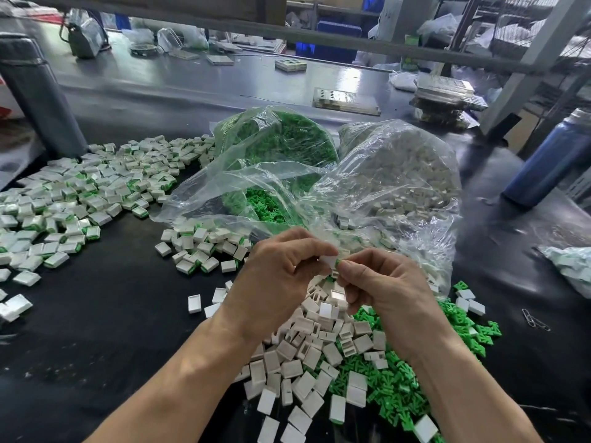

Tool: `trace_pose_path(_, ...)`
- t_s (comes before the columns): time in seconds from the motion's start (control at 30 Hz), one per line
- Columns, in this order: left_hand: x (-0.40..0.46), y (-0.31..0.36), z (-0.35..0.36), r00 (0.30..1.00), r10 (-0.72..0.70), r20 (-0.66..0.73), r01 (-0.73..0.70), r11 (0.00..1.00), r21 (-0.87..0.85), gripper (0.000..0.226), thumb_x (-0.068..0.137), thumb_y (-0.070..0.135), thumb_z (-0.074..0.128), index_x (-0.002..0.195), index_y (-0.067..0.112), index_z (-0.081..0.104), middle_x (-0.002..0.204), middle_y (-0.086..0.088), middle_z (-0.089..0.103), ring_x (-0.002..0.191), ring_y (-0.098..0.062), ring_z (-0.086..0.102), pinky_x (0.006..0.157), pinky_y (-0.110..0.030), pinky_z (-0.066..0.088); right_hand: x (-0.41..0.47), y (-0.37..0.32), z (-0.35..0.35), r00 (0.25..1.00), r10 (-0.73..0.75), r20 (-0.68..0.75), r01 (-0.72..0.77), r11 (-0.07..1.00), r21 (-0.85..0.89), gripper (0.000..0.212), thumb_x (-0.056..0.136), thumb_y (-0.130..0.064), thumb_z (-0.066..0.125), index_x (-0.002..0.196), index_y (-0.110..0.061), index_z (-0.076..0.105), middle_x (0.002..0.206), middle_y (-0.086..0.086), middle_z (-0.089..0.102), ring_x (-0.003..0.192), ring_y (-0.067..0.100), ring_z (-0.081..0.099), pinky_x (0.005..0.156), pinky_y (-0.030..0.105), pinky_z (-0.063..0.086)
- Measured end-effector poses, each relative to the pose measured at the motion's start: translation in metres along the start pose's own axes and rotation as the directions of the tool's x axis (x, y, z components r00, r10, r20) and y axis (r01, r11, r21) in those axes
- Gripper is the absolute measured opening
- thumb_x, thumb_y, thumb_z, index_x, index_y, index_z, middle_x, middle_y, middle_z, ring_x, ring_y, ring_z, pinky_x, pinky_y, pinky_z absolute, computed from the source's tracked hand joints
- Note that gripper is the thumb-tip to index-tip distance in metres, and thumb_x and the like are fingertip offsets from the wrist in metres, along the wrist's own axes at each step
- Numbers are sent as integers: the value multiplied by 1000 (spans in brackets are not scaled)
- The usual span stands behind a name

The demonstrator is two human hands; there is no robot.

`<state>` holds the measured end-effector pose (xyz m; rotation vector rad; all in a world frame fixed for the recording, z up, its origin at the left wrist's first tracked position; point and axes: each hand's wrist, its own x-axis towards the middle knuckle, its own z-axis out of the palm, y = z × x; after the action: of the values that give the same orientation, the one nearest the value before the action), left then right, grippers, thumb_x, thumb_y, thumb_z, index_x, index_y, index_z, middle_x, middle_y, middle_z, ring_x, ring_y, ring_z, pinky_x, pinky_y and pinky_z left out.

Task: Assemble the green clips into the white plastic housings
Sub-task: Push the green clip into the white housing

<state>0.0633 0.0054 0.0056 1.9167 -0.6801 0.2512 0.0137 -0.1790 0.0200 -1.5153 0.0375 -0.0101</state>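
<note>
Left hand (281,276): pinches a white housing (327,261) above the loose pile. Right hand (380,282): fingertips pinch a green clip (338,263) at the housing's mouth. Both parts: likely light, rigid, smooth plastic; best held by flat sides, the clip by its tail.

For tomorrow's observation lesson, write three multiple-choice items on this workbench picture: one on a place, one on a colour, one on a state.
1. Where does the pile of finished pieces lie?
A. left on the table
B. inside a bag
C. on the shelf

2. What colour are the loose clips near the right arm?
A. blue
B. green
C. red

3. What are the hands doing?
A. resting flat
B. tying a bag
C. pinching a housing and clip together

Answers:
1 A, white pieces with green showing spread left on the dark table.
2 B, plainly green.
3 C, the left hand holds the white housing, and the right hand pinches a green clip.
</note>
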Motion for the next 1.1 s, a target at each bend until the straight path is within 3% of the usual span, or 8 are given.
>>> trace_pose_path(0.33, 3, 3, -6, 997, 32, 76, -29, 999, -44, 21, 91, 0, 74, 108, 9, 81, 98, 10, 74, 86, -7, 73, 81, -21, 59, 1, 0, -6, 997, 22, 72, -21, 1000, -19, 15, 83, -23, 79, 85, -8, 78, 75, 10, 69, 61, 20, 61, 55, 28, 53)
trace_pose_path(0.83, 8, -3, -6, 981, 100, 166, -97, 995, -27, 21, 91, 0, 75, 107, 12, 81, 100, 9, 74, 89, -10, 74, 81, -28, 61, -1, -4, -8, 993, 70, 94, -61, 994, -89, 18, 81, -25, 80, 87, -8, 78, 76, 12, 69, 61, 20, 60, 54, 29, 52)
trace_pose_path(1.1, 6, -5, 4, 1000, 22, 13, -21, 997, -77, 23, 89, 2, 77, 106, 17, 80, 98, 16, 74, 91, -7, 73, 82, -23, 60, 1, -6, 0, 994, 108, 21, -110, 987, 114, 17, 73, -23, 83, 80, -8, 79, 74, 15, 68, 57, 19, 59, 50, 27, 52)
